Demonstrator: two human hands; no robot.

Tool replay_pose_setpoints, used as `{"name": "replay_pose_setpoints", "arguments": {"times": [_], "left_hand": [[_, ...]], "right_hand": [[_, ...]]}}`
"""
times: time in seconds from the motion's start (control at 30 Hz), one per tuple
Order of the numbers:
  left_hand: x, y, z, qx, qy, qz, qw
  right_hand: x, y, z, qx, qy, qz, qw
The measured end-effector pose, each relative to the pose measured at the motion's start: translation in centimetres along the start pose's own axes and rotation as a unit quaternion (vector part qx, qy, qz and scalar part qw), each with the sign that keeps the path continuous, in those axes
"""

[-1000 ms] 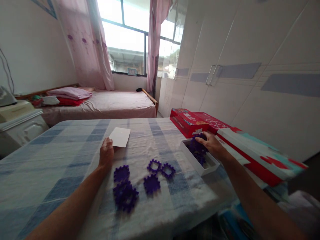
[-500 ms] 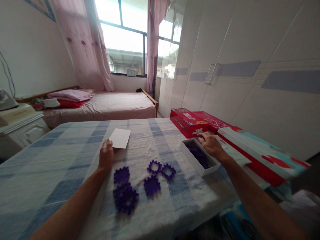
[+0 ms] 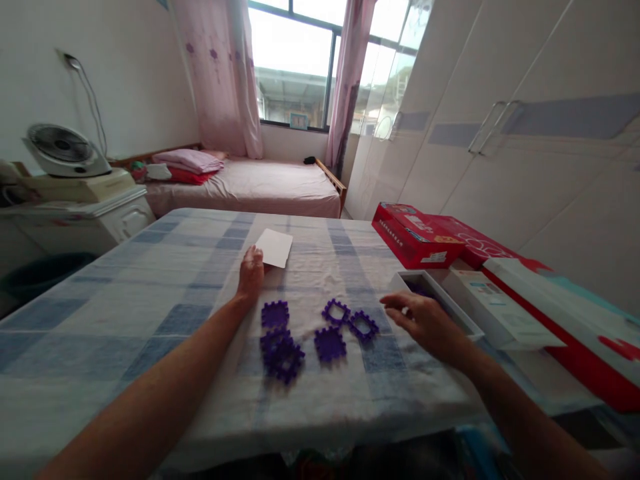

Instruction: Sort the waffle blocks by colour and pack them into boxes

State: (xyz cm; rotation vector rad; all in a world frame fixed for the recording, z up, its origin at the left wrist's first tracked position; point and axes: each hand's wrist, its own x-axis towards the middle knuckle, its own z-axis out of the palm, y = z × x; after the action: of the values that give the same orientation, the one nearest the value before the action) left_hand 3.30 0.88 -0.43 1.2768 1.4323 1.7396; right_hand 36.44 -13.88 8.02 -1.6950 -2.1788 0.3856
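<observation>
A flat white card (image 3: 275, 248) is in my left hand (image 3: 251, 268), with my fingers closed along its left edge near the table. My right hand (image 3: 419, 319) hovers in front of a white open-topped box (image 3: 453, 308), hiding part of it. Its fingers are loosely bent and apart, with nothing seen between them. Dark purple pieces show inside the box. On the cloth between my hands lie purple toothed square pieces: a solid one (image 3: 330, 344), two open frames (image 3: 363, 326), another solid one (image 3: 275, 314) and an overlapping pile (image 3: 283, 357).
A checked cloth (image 3: 210, 380) covers the table. Red boxes (image 3: 417, 237) stand at the back right, beside a white box lid (image 3: 503, 308) and a long red-and-white package (image 3: 575, 330). Beyond are a bed (image 3: 270, 187), a wardrobe (image 3: 500, 173) and a fan (image 3: 65, 148).
My right hand has come away from the box's far edge, moving toward me and left over the near side. The view has swung left. My left hand still holds the card.
</observation>
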Motion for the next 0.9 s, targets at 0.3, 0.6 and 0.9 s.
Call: {"name": "replay_pose_setpoints", "arguments": {"times": [0.3, 0.6, 0.9], "left_hand": [[0.1, -0.2, 0.1, -0.010, 0.003, 0.002, 1.000], [0.0, -0.2, 0.2, -0.019, -0.001, -0.004, 1.000], [-0.2, 0.2, 0.3, -0.010, -0.019, -0.030, 0.999]], "right_hand": [[1.0, -1.5, 4.4, -0.023, -0.049, 0.037, 0.998], [3.5, -2.6, 3.9, 0.166, -0.030, 0.044, 0.985], [5.7, -3.7, 6.4, 0.000, -0.063, -0.003, 0.998]]}}
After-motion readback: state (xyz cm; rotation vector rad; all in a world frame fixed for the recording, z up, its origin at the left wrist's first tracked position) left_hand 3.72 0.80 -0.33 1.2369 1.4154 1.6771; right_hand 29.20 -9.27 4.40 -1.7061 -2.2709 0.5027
